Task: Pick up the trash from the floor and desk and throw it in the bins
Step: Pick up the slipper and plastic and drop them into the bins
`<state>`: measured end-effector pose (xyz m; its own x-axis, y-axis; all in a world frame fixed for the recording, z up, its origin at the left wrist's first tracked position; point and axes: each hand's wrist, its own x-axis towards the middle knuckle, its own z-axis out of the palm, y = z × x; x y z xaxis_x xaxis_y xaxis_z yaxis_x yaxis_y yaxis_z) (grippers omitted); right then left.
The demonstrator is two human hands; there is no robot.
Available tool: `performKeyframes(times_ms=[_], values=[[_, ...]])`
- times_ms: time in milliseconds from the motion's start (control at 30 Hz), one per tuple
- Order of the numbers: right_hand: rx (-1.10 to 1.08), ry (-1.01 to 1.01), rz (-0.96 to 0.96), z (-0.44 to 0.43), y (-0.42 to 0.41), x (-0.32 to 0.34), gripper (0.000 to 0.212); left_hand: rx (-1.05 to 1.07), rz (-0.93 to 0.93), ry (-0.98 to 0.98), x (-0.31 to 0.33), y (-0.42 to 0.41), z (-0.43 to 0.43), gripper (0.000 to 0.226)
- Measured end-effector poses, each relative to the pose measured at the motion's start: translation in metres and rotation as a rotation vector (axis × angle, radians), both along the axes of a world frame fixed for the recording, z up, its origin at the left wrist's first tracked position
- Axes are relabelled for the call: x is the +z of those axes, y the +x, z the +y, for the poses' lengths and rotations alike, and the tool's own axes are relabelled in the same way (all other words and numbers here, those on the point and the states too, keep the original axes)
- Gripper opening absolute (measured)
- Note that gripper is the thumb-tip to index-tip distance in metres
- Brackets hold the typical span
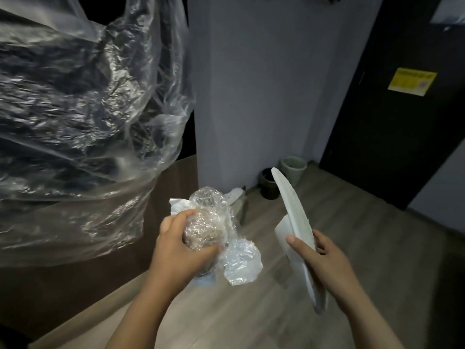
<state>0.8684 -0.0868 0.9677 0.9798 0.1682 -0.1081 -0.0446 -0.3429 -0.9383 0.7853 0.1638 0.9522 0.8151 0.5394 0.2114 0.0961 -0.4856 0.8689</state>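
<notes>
My left hand (180, 244) grips a crumpled ball of clear plastic wrap (210, 217) with white paper scraps pressed against it. My right hand (318, 258) holds a thin pale paper plate (292, 205) seen edge-on, together with a white paper piece (283, 231) behind it. Two bins stand on the floor against the grey wall ahead: a black bin (269, 183) and, to its right, a pale green bin (293, 170). Both hands are well short of the bins.
A large clear plastic sheet (83, 117) drapes over dark furniture at the left, close to my left arm. A white scrap (234, 193) lies on the wooden floor (352, 222) by the wall corner. A dark door (392, 102) with a yellow notice is at the right.
</notes>
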Motion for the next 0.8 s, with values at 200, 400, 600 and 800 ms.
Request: performKeyframes(times_ms=[200,400,600,800], values=[[-0.084,-0.064,-0.014,0.011,0.107,0.021,0.037,-0.073,0.002,-0.031,0.004,0.129,0.021,0.075],[-0.177,-0.058,0.009,-0.006,0.199,0.011,0.031,-0.214,0.074,0.010,-0.001,0.243,0.007,0.073],[-0.242,-0.043,0.026,-0.034,0.314,-0.013,0.047,-0.263,0.061,0.029,-0.013,0.367,-0.009,0.064],[-0.251,-0.044,0.041,-0.064,0.438,-0.012,0.052,-0.276,0.077,0.070,-0.014,0.490,-0.034,0.076]])
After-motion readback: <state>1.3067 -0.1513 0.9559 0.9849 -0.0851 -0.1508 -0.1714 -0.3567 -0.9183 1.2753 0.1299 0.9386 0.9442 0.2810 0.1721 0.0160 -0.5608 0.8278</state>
